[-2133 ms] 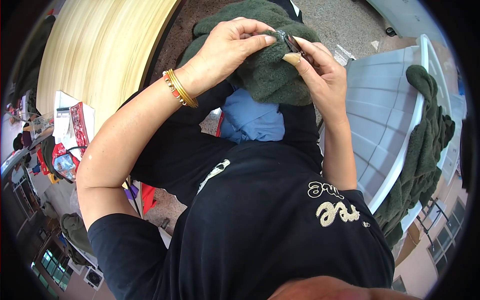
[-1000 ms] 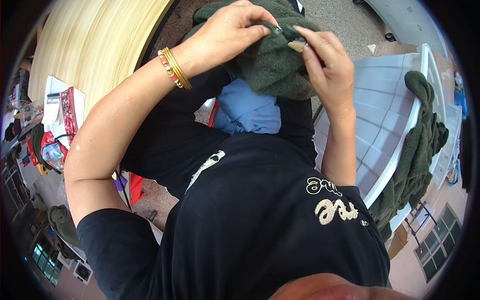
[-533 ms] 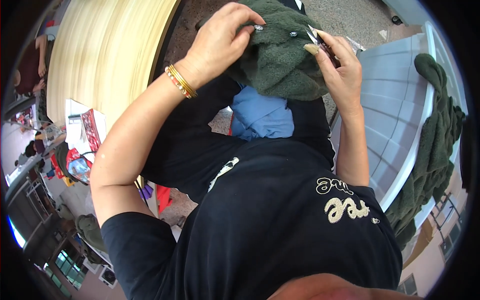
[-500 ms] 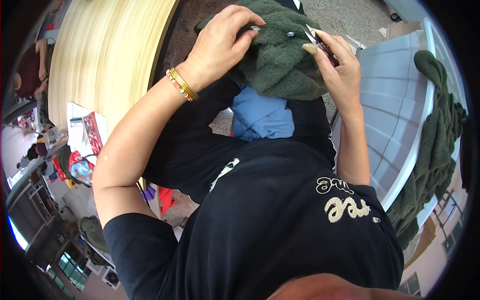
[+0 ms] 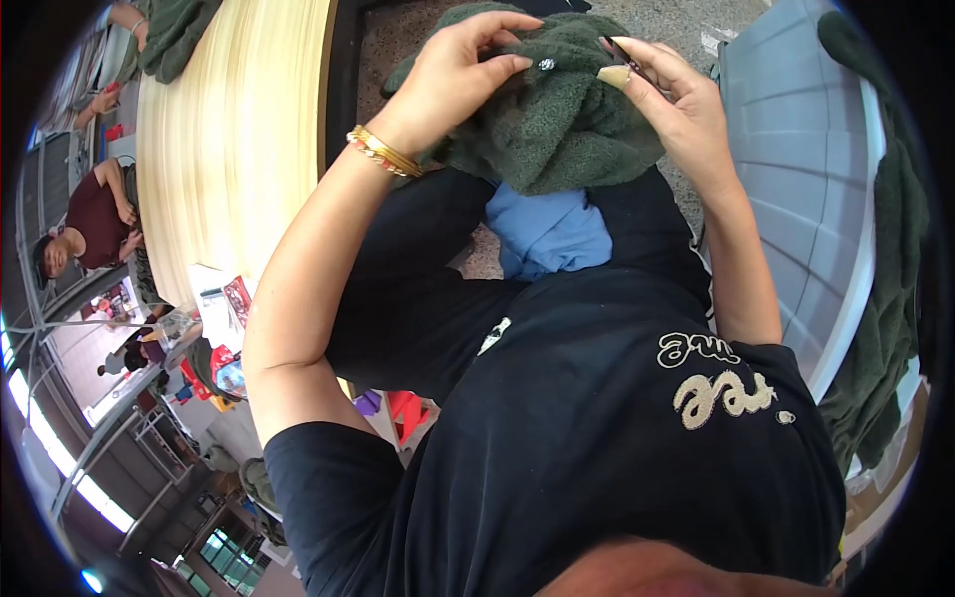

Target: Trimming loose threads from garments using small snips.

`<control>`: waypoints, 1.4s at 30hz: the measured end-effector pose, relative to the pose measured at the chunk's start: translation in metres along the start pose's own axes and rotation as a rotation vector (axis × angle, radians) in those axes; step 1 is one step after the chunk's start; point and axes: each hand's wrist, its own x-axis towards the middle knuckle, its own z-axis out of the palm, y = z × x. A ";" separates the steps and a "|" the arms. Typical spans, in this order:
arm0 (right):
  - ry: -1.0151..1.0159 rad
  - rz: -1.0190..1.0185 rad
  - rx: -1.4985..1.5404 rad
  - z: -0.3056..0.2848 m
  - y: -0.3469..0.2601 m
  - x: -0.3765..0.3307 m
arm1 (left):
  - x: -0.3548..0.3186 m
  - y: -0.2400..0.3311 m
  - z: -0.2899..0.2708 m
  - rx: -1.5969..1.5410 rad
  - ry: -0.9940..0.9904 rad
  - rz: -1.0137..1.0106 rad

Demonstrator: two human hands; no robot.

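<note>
We gripped green cloth (image 5: 557,119) over lap: left hand (image 5: 458,85) pinched its top edge beside small stud (image 5: 545,65), right hand (image 5: 676,104) pinched thin dark tool (image 5: 627,62) just right of stud. Step looked like trimming; next move would need tool tip eased to stud.

both forearms rise from the lower edge and bend inward, so the hands meet close together at the top of the view; the left hand (image 5: 453,75) is curled, thumb and fingers pinched shut, with bangles at its wrist. the right hand (image 5: 676,99) faces it, fingers bent, thumb and forefinger pressed together.
</note>
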 end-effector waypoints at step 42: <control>-0.219 -0.284 -0.504 0.035 -0.053 0.005 | -0.046 0.028 -0.024 -0.525 0.001 -0.272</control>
